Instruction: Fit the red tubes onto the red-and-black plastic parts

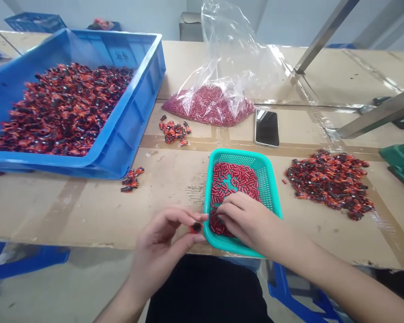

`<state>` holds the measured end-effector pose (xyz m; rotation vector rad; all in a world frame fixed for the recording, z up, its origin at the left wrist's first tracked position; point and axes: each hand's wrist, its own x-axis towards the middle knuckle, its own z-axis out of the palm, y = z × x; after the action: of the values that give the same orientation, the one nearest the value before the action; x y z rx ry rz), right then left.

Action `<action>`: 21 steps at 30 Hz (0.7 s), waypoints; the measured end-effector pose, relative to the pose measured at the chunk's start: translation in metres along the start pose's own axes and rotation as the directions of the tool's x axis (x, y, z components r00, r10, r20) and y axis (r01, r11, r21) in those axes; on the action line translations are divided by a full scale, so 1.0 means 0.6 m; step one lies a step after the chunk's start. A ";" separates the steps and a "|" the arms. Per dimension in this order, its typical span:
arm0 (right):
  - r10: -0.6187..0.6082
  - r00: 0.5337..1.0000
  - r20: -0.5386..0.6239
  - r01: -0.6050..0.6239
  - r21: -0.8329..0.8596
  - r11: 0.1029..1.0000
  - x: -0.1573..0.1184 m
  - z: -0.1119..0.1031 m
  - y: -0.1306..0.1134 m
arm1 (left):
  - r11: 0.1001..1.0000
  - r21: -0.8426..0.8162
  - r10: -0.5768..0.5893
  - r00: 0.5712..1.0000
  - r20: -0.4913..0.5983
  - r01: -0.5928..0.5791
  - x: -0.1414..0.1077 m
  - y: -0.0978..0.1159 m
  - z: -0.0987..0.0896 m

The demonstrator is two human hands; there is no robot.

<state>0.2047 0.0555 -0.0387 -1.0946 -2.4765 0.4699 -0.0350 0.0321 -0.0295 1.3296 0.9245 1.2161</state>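
Note:
Between the thumb and fingers of my left hand point(164, 244) is a small black-and-orange plastic part point(196, 227), close to the near left edge of a green mesh basket point(275, 204). My right hand point(244, 220) reaches into this basket, its fingers bent together and its fingertips down among short red metallic tubes point(237, 172). Whether a tube is pinched there is hidden from me. More black-and-orange parts point(328, 181) lie heaped to the right of the basket.
A big blue crate point(144, 80) of the same parts fills the left. Behind the basket are a clear bag of red tubes point(210, 105), a phone point(267, 128) and a small cluster of parts point(173, 131). Metal bars point(380, 112) cross the right side.

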 end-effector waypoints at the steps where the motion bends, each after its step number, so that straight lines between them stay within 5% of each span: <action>1: 0.021 0.999 -0.027 -0.019 0.052 0.998 -0.002 -0.011 -0.006 | 1.000 -0.007 0.009 1.000 -0.003 -0.009 0.000 0.003 0.007; 3: 0.091 0.992 -0.081 -0.070 0.237 0.969 -0.007 -0.033 -0.023 | 0.999 -0.015 0.029 0.999 -0.025 -0.029 -0.002 0.008 0.018; 6: 0.246 0.966 -0.080 -0.157 0.575 0.803 -0.017 -0.063 -0.054 | 0.996 -0.077 0.041 0.999 -0.017 -0.042 -0.007 0.013 0.031; 9: 0.345 0.938 -0.038 -0.224 0.694 0.684 -0.026 -0.077 -0.077 | 0.988 -0.149 0.044 0.999 0.030 -0.039 -0.010 0.013 0.042; 14: 0.220 0.964 -0.153 -0.089 0.592 0.801 -0.026 -0.082 -0.093 | 0.989 -0.120 0.096 0.993 0.068 -0.087 -0.014 0.014 0.052; 21: 0.062 0.953 -0.297 0.019 0.261 0.965 -0.028 -0.076 -0.109 | 0.935 0.185 0.279 0.950 0.138 -0.301 -0.009 0.023 0.052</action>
<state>0.1960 0.0073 0.0265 -1.0037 -2.0702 0.5698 -0.0069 0.0190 -0.0139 1.7293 0.8091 1.2799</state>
